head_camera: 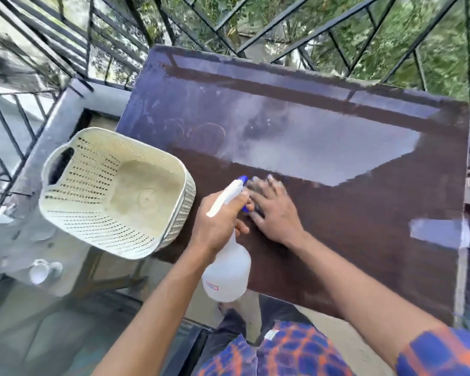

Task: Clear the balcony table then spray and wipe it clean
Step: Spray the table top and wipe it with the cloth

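Head view: dusty brown balcony table [364, 234] beside black railing [337, 31].

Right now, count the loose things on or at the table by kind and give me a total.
Spray bottle: 1, in the left hand's grip
Basket: 1, cream, overhanging the table's left edge
Total: 2
The right hand lies flat on the table; whether a cloth is under it is unclear.

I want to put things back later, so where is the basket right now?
In the head view the cream basket sits empty at the table's left edge, overhanging it, just left of the left hand holding the spray bottle.
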Action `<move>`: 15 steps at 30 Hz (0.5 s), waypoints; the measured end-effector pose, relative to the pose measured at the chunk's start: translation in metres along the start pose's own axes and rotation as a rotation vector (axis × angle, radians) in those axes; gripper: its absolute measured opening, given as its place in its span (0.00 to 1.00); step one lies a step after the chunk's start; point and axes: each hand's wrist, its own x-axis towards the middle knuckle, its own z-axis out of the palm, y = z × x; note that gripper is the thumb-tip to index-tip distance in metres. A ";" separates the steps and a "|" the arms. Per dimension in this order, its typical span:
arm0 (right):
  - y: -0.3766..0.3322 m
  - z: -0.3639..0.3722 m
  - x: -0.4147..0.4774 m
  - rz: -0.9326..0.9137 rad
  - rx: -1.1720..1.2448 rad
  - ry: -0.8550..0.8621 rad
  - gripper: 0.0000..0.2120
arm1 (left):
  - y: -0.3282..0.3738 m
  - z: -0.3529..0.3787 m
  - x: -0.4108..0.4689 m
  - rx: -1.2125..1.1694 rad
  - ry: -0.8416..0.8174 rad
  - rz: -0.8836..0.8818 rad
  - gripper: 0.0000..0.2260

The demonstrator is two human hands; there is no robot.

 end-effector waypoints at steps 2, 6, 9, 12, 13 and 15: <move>-0.030 0.021 -0.040 -0.062 0.004 -0.002 0.22 | -0.015 -0.016 -0.017 -0.023 -0.033 0.027 0.09; -0.078 0.055 -0.096 -0.172 -0.003 0.016 0.22 | -0.046 -0.049 -0.048 -0.054 -0.018 0.008 0.10; -0.103 0.070 -0.113 -0.194 -0.022 0.016 0.20 | -0.064 -0.073 -0.070 -0.085 -0.004 -0.005 0.09; -0.107 0.073 -0.115 -0.204 -0.070 0.007 0.21 | -0.079 -0.099 -0.087 -0.089 0.029 -0.025 0.09; -0.104 0.071 -0.114 -0.215 -0.081 -0.010 0.21 | -0.083 -0.106 -0.090 -0.083 0.041 -0.031 0.09; -0.099 0.066 -0.110 -0.243 -0.098 -0.024 0.21 | -0.085 -0.120 -0.094 -0.078 0.062 -0.031 0.09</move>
